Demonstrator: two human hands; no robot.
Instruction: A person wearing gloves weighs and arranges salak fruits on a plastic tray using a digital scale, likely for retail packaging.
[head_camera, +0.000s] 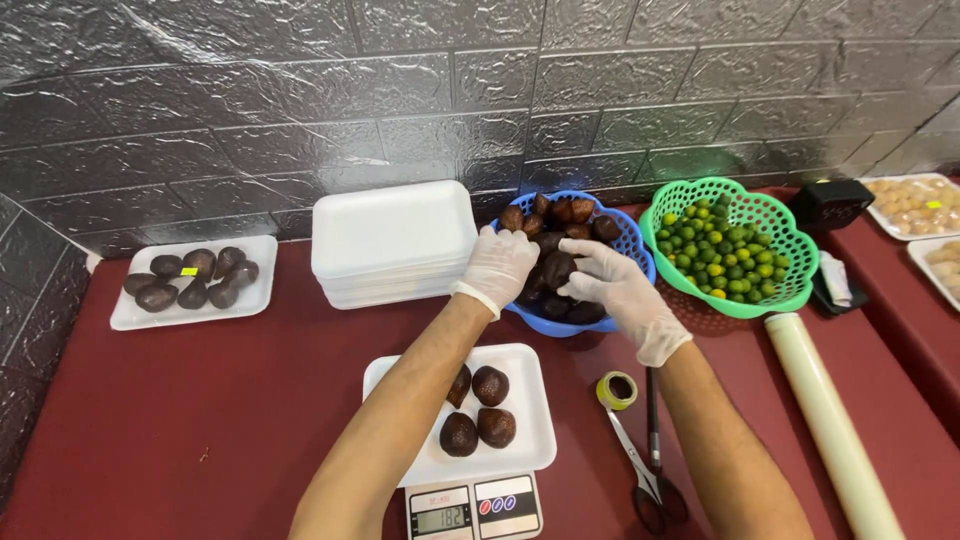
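1. At the far left I see a white foam tray (192, 284) on the dark red table (200, 420). It holds several dark brown fruits, with a small yellow tag among them.
2. Right of it, near the wall, stands a stack of empty white foam trays (392, 240).
3. My left hand (497, 265), in a thin white glove, reaches forward from the near edge, forearm stretched out over the tray on the scale. The hand lies palm down on the left side of the blue basket (634, 250), fingers curled over the dark fruit there. I cannot tell whether it has closed on one.
4. Near me, under that forearm, a white tray (530, 400) sits on a small digital scale (473, 508). Four dark fruits lie on it, one partly hidden by my arm.
5. The blue basket, far centre, is heaped with the same dark brown fruits.
6. My right hand (620, 290), also gloved, comes in from the near right, wrist bent inward over the basket. Thumb and fingers are clamped round one dark fruit (558, 268) in the middle of the heap, just beside my left hand.
7. Near my right forearm lie a roll of yellow tape (616, 390) and black-handled scissors (650, 470), blades pointing away from me.
8. Farther right, a green basket (790, 235) holds small green and yellowish limes; it touches the blue basket.
9. A long pale roll of wrap (830, 420) lies along the table below it.
10. At the far right edge, wrapped trays of pale fruit (915, 205) are partly cut off.
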